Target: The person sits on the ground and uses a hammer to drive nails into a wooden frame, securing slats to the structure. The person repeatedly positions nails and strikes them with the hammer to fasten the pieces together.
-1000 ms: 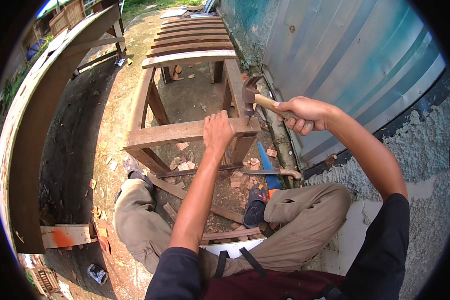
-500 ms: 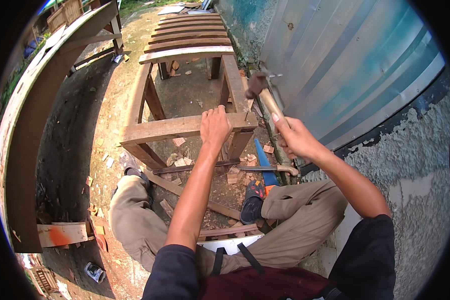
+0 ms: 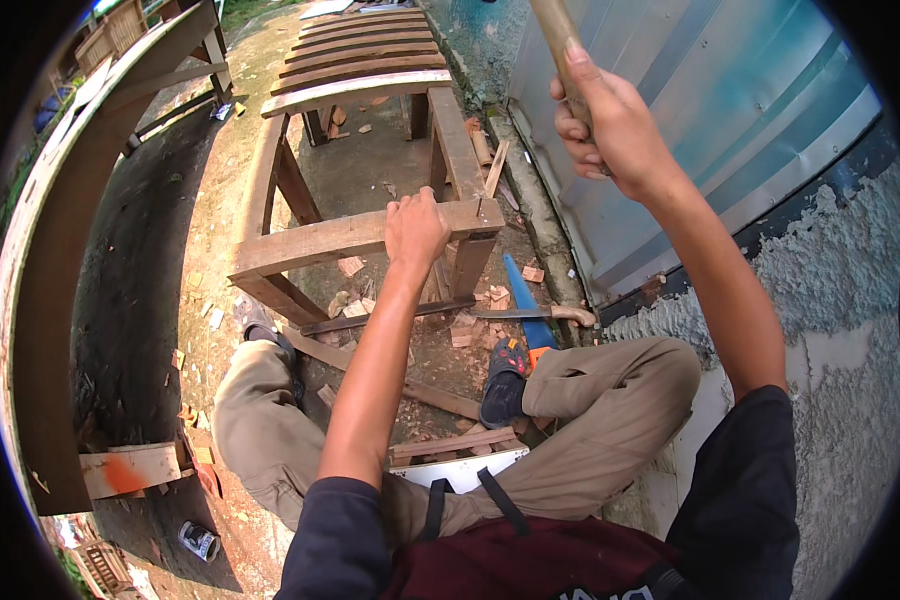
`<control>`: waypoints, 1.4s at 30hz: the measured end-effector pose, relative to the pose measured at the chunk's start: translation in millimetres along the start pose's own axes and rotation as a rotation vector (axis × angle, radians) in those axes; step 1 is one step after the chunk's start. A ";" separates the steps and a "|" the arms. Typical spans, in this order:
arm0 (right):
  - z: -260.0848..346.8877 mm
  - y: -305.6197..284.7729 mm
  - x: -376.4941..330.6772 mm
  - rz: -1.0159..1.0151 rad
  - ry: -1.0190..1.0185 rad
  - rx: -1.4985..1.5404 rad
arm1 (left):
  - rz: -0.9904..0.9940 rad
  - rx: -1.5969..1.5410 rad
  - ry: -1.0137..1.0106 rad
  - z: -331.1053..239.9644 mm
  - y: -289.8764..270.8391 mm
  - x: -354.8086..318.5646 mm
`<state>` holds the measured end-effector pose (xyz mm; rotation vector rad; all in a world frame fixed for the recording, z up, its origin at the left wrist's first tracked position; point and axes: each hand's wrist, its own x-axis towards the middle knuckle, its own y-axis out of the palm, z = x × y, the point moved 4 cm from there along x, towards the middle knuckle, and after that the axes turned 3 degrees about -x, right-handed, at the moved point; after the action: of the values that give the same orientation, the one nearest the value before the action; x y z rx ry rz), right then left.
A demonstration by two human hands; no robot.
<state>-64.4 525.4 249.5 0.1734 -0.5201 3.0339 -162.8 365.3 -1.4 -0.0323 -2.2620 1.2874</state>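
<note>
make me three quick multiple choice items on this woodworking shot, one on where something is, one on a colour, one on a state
1. Where does the left hand rest?
A. on the wooden frame's front rail
B. on the metal wall
C. on the ground

2. What colour is the saw handle lying by the right shoe?
A. red
B. blue
C. white

3. How is the right hand?
A. open and flat
B. closed in a grip on a wooden handle, raised
C. resting on the knee

Answers: 1 A, its fingers curl over the rail. 2 B, it lies blue among the wood scraps. 3 B, its fingers wrap the wooden handle above the frame.
</note>
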 end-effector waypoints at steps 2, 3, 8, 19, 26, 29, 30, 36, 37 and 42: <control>-56.3 18.8 -12.3 0.115 0.242 -0.160 | 0.012 0.017 0.000 3.3 1.2 -0.8; -87.1 15.9 -25.7 0.261 0.464 -0.330 | -0.009 0.000 -0.002 -0.6 2.6 -1.0; -51.8 -0.4 -47.0 0.214 0.491 -0.243 | -0.026 0.031 -0.026 9.1 1.1 -0.6; -100.8 15.5 -35.9 0.193 0.435 -0.273 | -0.012 -0.002 -0.015 6.4 -2.1 -2.1; -151.1 6.9 -65.5 0.043 0.601 0.038 | 0.027 0.006 -0.013 5.3 -0.1 1.6; -148.7 6.2 -74.2 -0.027 0.454 0.195 | 0.034 -0.055 0.052 1.8 0.3 -3.0; -147.2 9.3 -79.7 -0.062 0.450 0.231 | -0.010 -0.128 0.116 -1.0 -4.2 -4.4; -188.0 43.0 -122.1 -0.147 0.409 0.238 | 0.124 -0.365 0.321 -23.6 -8.7 -10.9; -194.5 51.5 -129.3 -0.158 0.390 0.248 | 0.103 -0.350 0.306 -25.8 -7.3 -9.4; -229.3 88.2 -147.8 -0.302 0.158 0.400 | 0.229 -0.648 0.250 -14.3 -3.1 14.3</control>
<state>52.4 513.5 -12.1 0.0232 0.1199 2.7830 -167.8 378.8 13.1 -0.6585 -2.3954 0.5543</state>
